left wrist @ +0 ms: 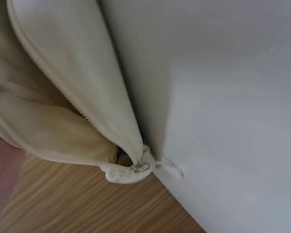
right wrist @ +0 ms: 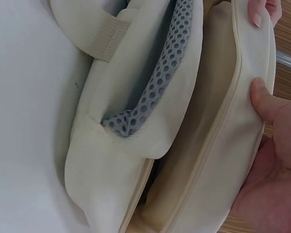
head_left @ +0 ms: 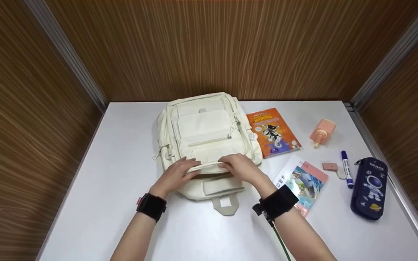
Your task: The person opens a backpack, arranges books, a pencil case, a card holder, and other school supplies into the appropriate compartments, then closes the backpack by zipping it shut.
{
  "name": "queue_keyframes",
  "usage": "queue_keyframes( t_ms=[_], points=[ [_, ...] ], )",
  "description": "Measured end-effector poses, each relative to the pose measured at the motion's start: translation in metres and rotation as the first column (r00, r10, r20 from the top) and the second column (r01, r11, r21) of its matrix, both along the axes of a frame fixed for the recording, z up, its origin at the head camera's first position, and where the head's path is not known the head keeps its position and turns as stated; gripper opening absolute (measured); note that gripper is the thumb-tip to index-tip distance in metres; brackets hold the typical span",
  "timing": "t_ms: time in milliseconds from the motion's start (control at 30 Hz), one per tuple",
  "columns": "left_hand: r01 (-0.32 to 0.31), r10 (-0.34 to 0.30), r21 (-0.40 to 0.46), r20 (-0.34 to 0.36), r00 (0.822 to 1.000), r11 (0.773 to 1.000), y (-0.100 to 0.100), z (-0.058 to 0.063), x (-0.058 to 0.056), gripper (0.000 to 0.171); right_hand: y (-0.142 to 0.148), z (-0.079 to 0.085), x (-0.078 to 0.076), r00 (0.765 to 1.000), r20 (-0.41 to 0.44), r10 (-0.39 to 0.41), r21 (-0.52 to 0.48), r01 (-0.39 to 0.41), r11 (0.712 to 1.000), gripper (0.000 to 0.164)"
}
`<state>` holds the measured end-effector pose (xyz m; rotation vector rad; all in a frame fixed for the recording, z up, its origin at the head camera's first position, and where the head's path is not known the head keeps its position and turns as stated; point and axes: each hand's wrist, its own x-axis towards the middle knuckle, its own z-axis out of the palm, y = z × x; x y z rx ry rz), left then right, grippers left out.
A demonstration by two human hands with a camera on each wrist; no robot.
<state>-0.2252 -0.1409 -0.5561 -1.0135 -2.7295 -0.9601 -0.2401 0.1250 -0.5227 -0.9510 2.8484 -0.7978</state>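
A cream backpack (head_left: 205,125) lies on the table, its top end towards me and its main compartment unzipped. My left hand (head_left: 175,176) pinches the front edge of the opening on the left, thumb underneath. On the right, my right hand (head_left: 243,167) grips the same edge. In the right wrist view, the thumb of the right hand (right wrist: 281,141) presses the raised front flap (right wrist: 223,160), and the gap shows a beige lining. A zipper pull (left wrist: 140,167) sits at the end of the opening in the left wrist view. The carry handle (head_left: 227,205) points towards me.
To the right of the backpack lie an orange book (head_left: 274,132) and a booklet (head_left: 305,185), partly behind my right forearm. Farther right are a pink pump bottle (head_left: 323,131), a small pinkish block (head_left: 330,166), a blue marker (head_left: 346,168) and a dark blue pencil case (head_left: 369,188). Wood-patterned panels (head_left: 209,50) surround the table.
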Motion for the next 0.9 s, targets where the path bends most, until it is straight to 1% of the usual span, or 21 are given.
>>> queue_keyframes(
  t_ms=[67, 167, 233, 300, 367, 433, 500, 533, 600, 633, 667, 700, 733, 767, 833, 900],
  points=[
    [-0.03, 0.029, -0.01, -0.042, 0.999, 1.0, 0.003, -0.001, 0.001, 0.035, 0.003, -0.002, -0.001, 1.0, -0.016, -0.015, -0.008, 0.015, 1.0, 0.017],
    [-0.094, 0.09, -0.025, -0.116, 0.989, 0.995, 0.01, 0.0, 0.004, 0.027, 0.003, -0.006, 0.0, 0.994, -0.088, -0.066, -0.007, 0.065, 0.998, 0.018],
    [-0.145, 0.14, -0.024, -0.147, 0.979, 0.989, 0.014, 0.001, 0.005, 0.023, 0.002, -0.007, 0.003, 0.981, -0.157, -0.111, -0.013, 0.11, 0.994, 0.019],
    [-0.191, 0.186, -0.017, -0.159, 0.97, 0.981, 0.017, 0.004, 0.005, 0.021, 0.001, -0.007, 0.008, 0.963, -0.217, -0.158, -0.028, 0.156, 0.987, 0.026],
    [-0.233, 0.229, -0.008, -0.151, 0.962, 0.973, 0.019, 0.007, 0.005, 0.022, 0.002, -0.006, 0.013, 0.941, -0.279, -0.194, -0.062, 0.184, 0.981, 0.038],
    [-0.266, 0.264, 0.009, -0.136, 0.955, 0.964, 0.021, 0.012, 0.005, 0.024, 0.004, -0.005, 0.02, 0.916, -0.336, -0.217, -0.117, 0.188, 0.975, 0.051],
    [-0.297, 0.298, 0.031, -0.13, 0.946, 0.954, 0.022, 0.017, 0.004, 0.025, 0.004, -0.005, 0.029, 0.881, -0.403, -0.246, -0.176, 0.19, 0.966, 0.056],
    [-0.31, 0.313, 0.04, -0.134, 0.94, 0.95, 0.023, 0.019, 0.004, 0.024, 0.004, -0.006, 0.034, 0.86, -0.434, -0.267, -0.208, 0.193, 0.959, 0.055],
    [-0.336, 0.34, 0.052, -0.146, 0.929, 0.94, 0.025, 0.025, 0.003, 0.024, 0.003, -0.006, 0.045, 0.826, -0.466, -0.318, -0.251, 0.221, 0.942, 0.048],
    [-0.351, 0.355, 0.053, -0.152, 0.923, 0.935, 0.026, 0.027, 0.003, 0.024, 0.003, -0.006, 0.05, 0.812, -0.472, -0.345, -0.26, 0.245, 0.934, 0.043],
    [-0.363, 0.367, 0.054, -0.157, 0.917, 0.93, 0.027, 0.029, 0.003, 0.024, 0.003, -0.005, 0.055, 0.803, -0.467, -0.369, -0.261, 0.274, 0.926, 0.037],
    [-0.376, 0.38, 0.054, -0.159, 0.911, 0.925, 0.028, 0.031, 0.002, 0.024, 0.003, -0.006, 0.061, 0.803, -0.451, -0.39, -0.25, 0.306, 0.919, 0.031],
    [-0.388, 0.392, 0.054, -0.157, 0.907, 0.92, 0.029, 0.033, 0.002, 0.025, 0.003, -0.006, 0.065, 0.809, -0.427, -0.405, -0.224, 0.339, 0.914, 0.026],
    [-0.402, 0.405, 0.055, -0.151, 0.902, 0.914, 0.03, 0.034, 0.001, 0.025, 0.003, -0.006, 0.069, 0.82, -0.394, -0.414, -0.184, 0.371, 0.91, 0.022],
    [-0.421, 0.425, 0.057, -0.14, 0.894, 0.905, 0.032, 0.035, 0.001, 0.026, 0.005, -0.008, 0.075, 0.856, -0.309, -0.414, -0.075, 0.412, 0.908, 0.019],
    [-0.433, 0.437, 0.06, -0.134, 0.889, 0.899, 0.033, 0.036, 0.0, 0.026, 0.007, -0.013, 0.077, 0.9, -0.199, -0.388, 0.04, 0.404, 0.914, 0.022]
  ],
)
